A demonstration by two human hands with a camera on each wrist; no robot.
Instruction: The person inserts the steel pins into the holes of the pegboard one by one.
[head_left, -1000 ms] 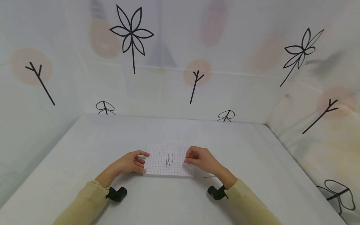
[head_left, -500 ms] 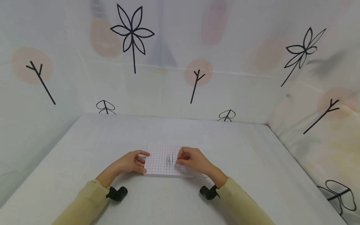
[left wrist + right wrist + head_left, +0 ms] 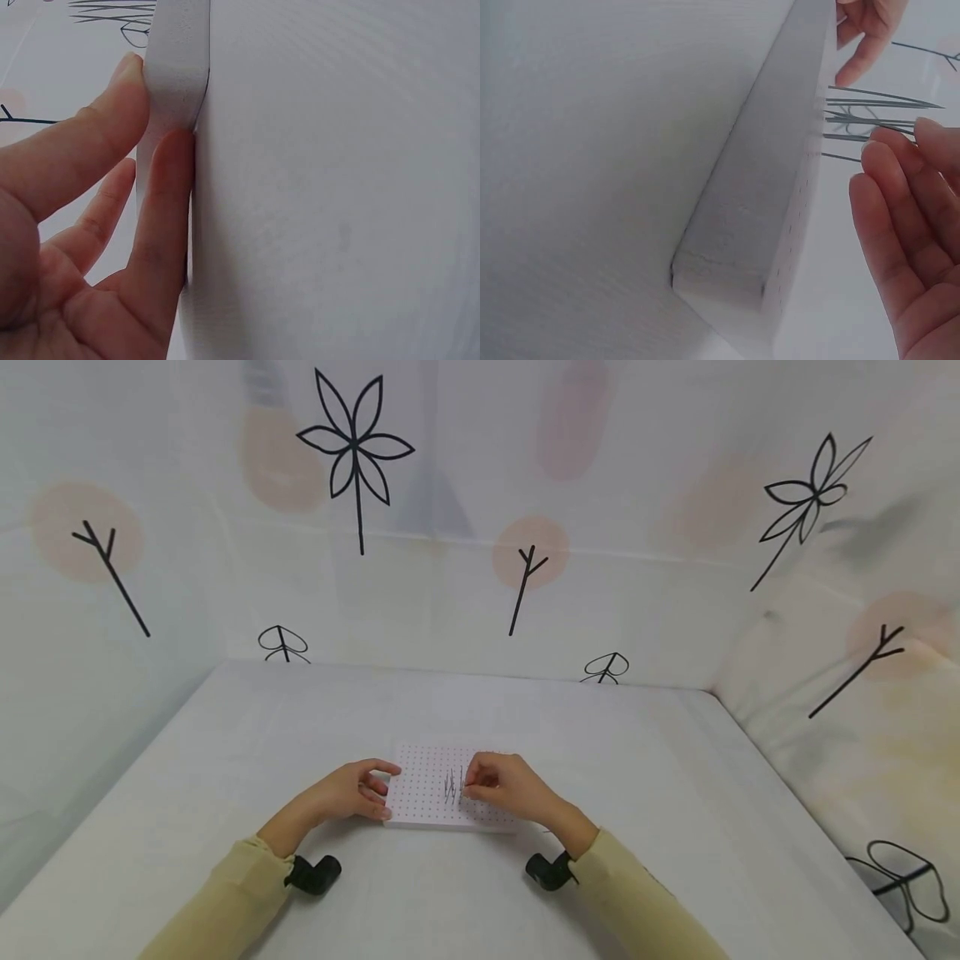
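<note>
A white board [image 3: 412,806] with rows of small holes lies flat on the table. Several thin dark rods [image 3: 450,787] stand up from its middle, some leaning across each other in the right wrist view. My left hand [image 3: 341,792] rests at the board's left edge, its fingers touching the side wall. Above the board, just right of the standing rods, my right hand [image 3: 506,785] pinches a thin dark rod between thumb and forefinger. The fingertips mostly hide that rod.
Another thin rod [image 3: 547,832] lies on the table right of the board, partly behind the right wrist. A black wrist camera [image 3: 315,875] sits under each forearm. White cloth walls [image 3: 450,610] with printed plants enclose the back and sides of the table.
My right hand has moved left over the board with its rod, from the right edge to beside the standing rods. The left hand has stayed at the board's left edge.
</note>
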